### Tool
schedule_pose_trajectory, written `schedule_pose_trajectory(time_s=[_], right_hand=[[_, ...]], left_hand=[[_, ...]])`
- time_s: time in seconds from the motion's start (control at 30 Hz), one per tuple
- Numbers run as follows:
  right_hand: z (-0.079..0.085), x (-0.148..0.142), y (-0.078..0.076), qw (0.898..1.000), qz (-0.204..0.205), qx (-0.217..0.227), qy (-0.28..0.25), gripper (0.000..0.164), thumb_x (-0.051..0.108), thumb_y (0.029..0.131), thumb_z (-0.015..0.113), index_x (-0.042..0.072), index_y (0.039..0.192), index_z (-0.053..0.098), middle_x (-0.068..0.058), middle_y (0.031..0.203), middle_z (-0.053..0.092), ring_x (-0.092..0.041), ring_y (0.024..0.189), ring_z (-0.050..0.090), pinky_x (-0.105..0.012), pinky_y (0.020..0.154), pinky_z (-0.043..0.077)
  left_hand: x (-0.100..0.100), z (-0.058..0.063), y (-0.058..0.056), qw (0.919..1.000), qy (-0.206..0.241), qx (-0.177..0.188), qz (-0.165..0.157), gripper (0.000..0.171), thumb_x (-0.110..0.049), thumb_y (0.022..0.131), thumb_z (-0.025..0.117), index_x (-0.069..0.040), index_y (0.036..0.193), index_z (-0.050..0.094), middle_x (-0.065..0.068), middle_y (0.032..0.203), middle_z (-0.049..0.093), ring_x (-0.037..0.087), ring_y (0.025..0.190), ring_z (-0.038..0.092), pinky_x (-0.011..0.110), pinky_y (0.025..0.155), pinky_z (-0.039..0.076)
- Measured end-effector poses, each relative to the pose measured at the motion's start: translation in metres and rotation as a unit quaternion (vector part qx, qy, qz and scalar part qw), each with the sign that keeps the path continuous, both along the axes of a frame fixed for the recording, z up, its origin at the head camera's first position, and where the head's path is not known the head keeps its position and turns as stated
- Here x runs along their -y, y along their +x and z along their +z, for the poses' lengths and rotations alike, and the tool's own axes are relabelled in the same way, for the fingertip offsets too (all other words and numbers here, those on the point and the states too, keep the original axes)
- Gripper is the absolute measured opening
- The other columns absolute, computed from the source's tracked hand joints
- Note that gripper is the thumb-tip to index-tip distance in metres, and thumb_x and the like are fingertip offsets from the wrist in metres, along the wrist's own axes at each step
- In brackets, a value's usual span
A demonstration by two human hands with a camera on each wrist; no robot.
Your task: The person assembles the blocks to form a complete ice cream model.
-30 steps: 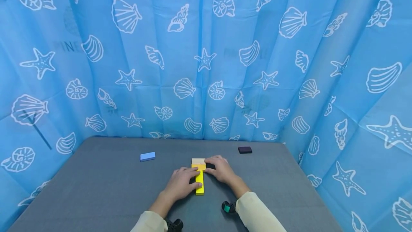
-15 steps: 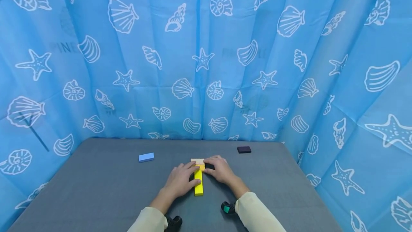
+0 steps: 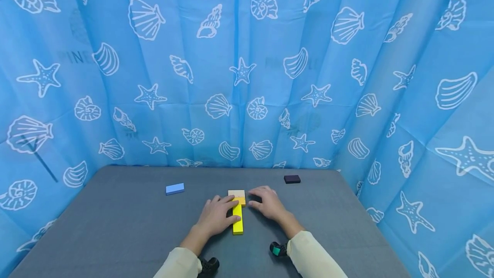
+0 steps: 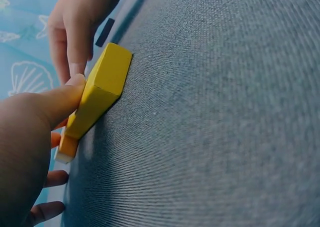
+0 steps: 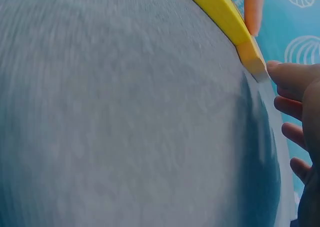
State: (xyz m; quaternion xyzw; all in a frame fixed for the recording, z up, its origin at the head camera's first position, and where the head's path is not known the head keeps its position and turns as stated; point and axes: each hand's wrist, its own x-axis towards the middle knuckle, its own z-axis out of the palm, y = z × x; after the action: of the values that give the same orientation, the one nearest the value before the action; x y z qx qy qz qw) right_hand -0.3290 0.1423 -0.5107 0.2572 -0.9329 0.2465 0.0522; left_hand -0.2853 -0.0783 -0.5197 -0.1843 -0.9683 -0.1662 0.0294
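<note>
A long yellow block (image 3: 237, 223) lies on the grey table, pointing away from me. At its far end an orange block (image 3: 242, 201) and a cream block (image 3: 236, 192) lie crosswise, one behind the other, touching. My left hand (image 3: 216, 217) rests on the yellow block from the left. Its thumb and forefinger touch the top, while the other fingers stretch forward, as the left wrist view shows. My right hand (image 3: 269, 205) hovers just right of the orange and cream blocks with loosely bent fingers. In the right wrist view its thumb is close beside the cream block (image 5: 261, 76).
A blue block (image 3: 175, 189) lies at the back left of the table (image 3: 127, 222). Farther right, near the back edge, is a black block (image 3: 292, 179). A blue curtain (image 3: 247, 76) with white shell prints hangs behind and around the table.
My right hand has let go of the crosswise blocks and moved slightly right. The left fingers have shifted a little forward on the yellow block. The head view has turned slightly.
</note>
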Motion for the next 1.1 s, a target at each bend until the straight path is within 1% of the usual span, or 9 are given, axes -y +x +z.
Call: schedule_pose_trajectory(time_s=[0.1,0.23,0.3,0.43,0.53,0.67,0.8,0.93,1.1], right_hand=[[0.0,-0.007,-0.001,1.0,-0.02,0.008,-0.012,0.037,0.027,0.092,0.069,0.011,0.126,0.066,-0.004,0.125,0.064,-0.027,0.121,0.049,-0.053,0.103,0.035],[-0.002,-0.018,-0.003,0.999,-0.036,-0.002,-0.021,0.035,0.025,0.092,0.069,0.01,0.124,0.067,-0.004,0.124,0.064,-0.028,0.121,0.051,-0.052,0.102,0.035],[-0.001,-0.024,-0.003,0.999,-0.038,-0.016,-0.021,0.035,0.024,0.091,0.069,0.008,0.122,0.068,-0.006,0.122,0.065,-0.029,0.119,0.052,-0.054,0.101,0.036],[0.003,-0.038,-0.004,0.997,-0.031,-0.065,-0.022,0.031,0.021,0.09,0.07,0.003,0.115,0.07,-0.011,0.115,0.067,-0.033,0.112,0.056,-0.057,0.094,0.039],[0.005,-0.05,-0.007,0.995,-0.042,-0.09,-0.027,0.028,0.018,0.089,0.071,0.0,0.111,0.07,-0.014,0.112,0.068,-0.035,0.108,0.057,-0.058,0.092,0.039],[0.007,-0.064,-0.013,0.994,-0.084,-0.071,-0.025,0.03,0.017,0.089,0.071,0.001,0.114,0.07,-0.015,0.116,0.067,-0.037,0.114,0.054,-0.059,0.096,0.037],[0.007,-0.078,-0.019,0.991,-0.126,-0.05,-0.004,0.033,0.02,0.09,0.071,0.003,0.119,0.068,-0.016,0.124,0.063,-0.037,0.12,0.051,-0.059,0.1,0.035],[0.007,-0.089,-0.025,0.986,-0.162,-0.04,0.019,0.037,0.022,0.091,0.069,0.003,0.122,0.066,-0.018,0.13,0.059,-0.041,0.123,0.048,-0.062,0.099,0.035],[0.01,-0.098,-0.031,0.978,-0.204,-0.012,0.047,0.045,0.027,0.092,0.068,0.004,0.129,0.061,-0.021,0.138,0.052,-0.044,0.126,0.043,-0.063,0.097,0.034]], left_hand=[[0.0,-0.001,-0.001,1.0,0.002,0.002,0.003,0.056,-0.054,0.087,0.065,-0.028,0.136,0.059,-0.002,0.145,0.048,0.023,0.109,0.047,0.046,0.089,0.04],[0.0,-0.004,-0.002,1.0,0.004,0.004,0.007,0.055,-0.055,0.087,0.065,-0.03,0.135,0.059,-0.002,0.148,0.045,0.025,0.113,0.047,0.049,0.092,0.039],[0.0,-0.004,-0.002,1.0,0.004,0.003,0.007,0.055,-0.055,0.087,0.065,-0.03,0.135,0.059,-0.002,0.147,0.046,0.024,0.112,0.047,0.048,0.09,0.039],[0.0,-0.005,-0.002,1.0,0.003,-0.002,0.007,0.055,-0.054,0.087,0.065,-0.029,0.135,0.059,-0.002,0.145,0.048,0.024,0.111,0.047,0.044,0.086,0.039],[0.001,-0.004,-0.001,0.9999,0.006,-0.004,0.007,0.055,-0.054,0.087,0.065,-0.029,0.135,0.059,-0.002,0.145,0.048,0.024,0.112,0.047,0.044,0.085,0.038],[0.001,-0.003,-0.001,0.9999,0.009,-0.005,0.006,0.055,-0.054,0.087,0.065,-0.028,0.135,0.059,-0.002,0.145,0.048,0.024,0.112,0.047,0.044,0.085,0.038],[0.002,-0.003,0.0,0.9999,0.015,-0.002,0.007,0.055,-0.054,0.087,0.065,-0.028,0.135,0.059,-0.001,0.145,0.048,0.025,0.111,0.047,0.044,0.085,0.038],[0.003,-0.007,-0.001,0.9998,0.019,-0.002,0.006,0.055,-0.054,0.087,0.065,-0.029,0.136,0.059,-0.003,0.145,0.048,0.025,0.115,0.046,0.045,0.086,0.037],[0.003,-0.009,-0.001,0.9997,0.025,-0.003,0.009,0.054,-0.054,0.087,0.064,-0.03,0.136,0.059,-0.004,0.146,0.047,0.026,0.119,0.044,0.046,0.088,0.036]])
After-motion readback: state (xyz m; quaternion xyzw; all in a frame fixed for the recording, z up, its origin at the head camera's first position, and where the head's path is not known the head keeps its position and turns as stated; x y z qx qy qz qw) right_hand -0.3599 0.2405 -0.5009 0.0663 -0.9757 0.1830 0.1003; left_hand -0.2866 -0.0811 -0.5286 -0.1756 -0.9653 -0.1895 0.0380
